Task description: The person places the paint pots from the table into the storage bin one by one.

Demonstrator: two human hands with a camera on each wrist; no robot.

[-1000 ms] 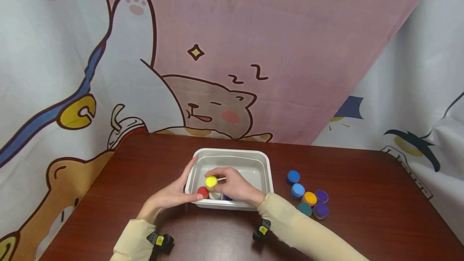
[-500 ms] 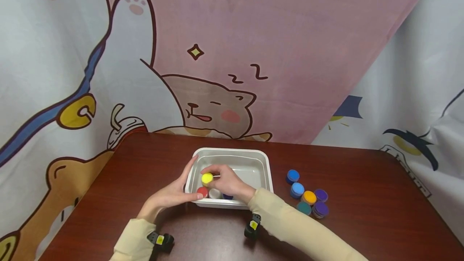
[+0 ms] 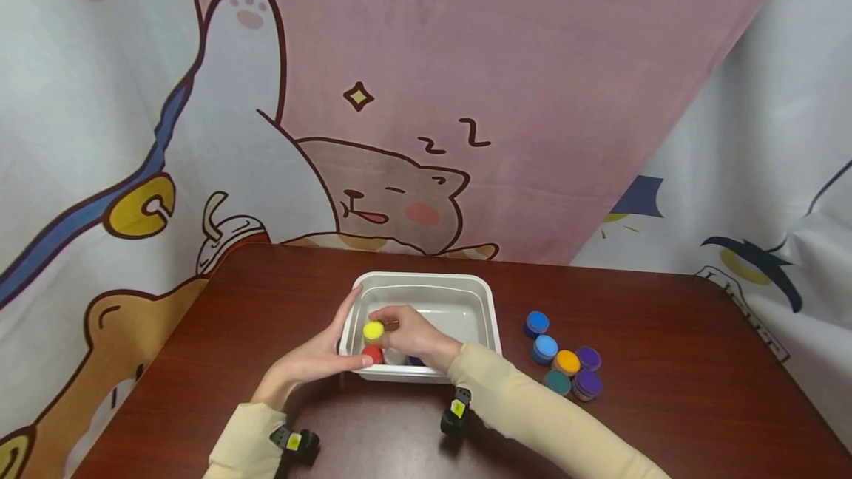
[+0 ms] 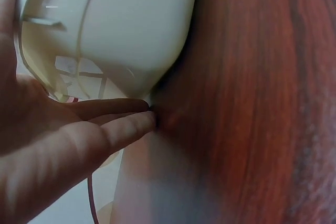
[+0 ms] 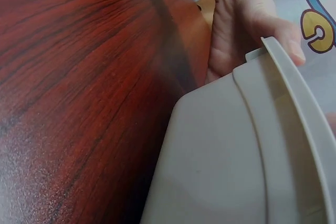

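Observation:
A white plastic box (image 3: 459, 281) stands on the table, and my left hand (image 3: 313, 357) holds its left end. The left thumb lies over the near rim; in the left wrist view the fingers (image 4: 128, 128) lie along the outer wall. Inside the box, my right hand (image 3: 418, 337) pinches a small yellow-lidded paint pot (image 3: 373, 331) at the left side. Just in front of it are a red-lidded pot (image 3: 373, 354) and a white-lidded pot (image 3: 394, 356). A dark blue pot (image 3: 416, 361) is mostly hidden under the right hand. The box wall hides the right hand in the right wrist view.
Right of the box, a loose group of pots stands on the brown table (image 3: 665, 361): two blue (image 3: 537, 322), an orange one (image 3: 566, 362), a teal one (image 3: 558, 382) and two purple (image 3: 587, 383). A printed cloth (image 3: 532, 94) hangs behind the table.
My right hand has moved left inside the box with the yellow-lidded paint pot, which is now just behind the red-lidded pot. My left hand has stayed on the box.

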